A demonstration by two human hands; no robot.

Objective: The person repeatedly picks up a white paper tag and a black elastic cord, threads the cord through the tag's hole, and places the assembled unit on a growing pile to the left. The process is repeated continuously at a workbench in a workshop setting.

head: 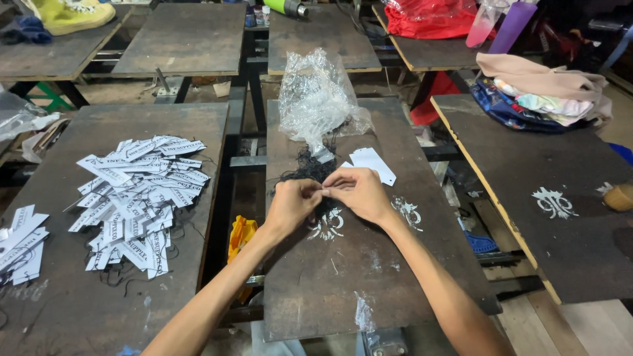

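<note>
Black string lies tangled on the dark worktop just beyond your hands, below a crumpled clear plastic bag. Your left hand and right hand meet, fingertips pinching a strand together. White tags sit beside them; a tag pile covers the left worktop.

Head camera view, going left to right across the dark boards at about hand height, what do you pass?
Small tag stack → big tag pile → yellow thing in the gap → left hand → right hand → white stencil mark → tan round thing.
</note>
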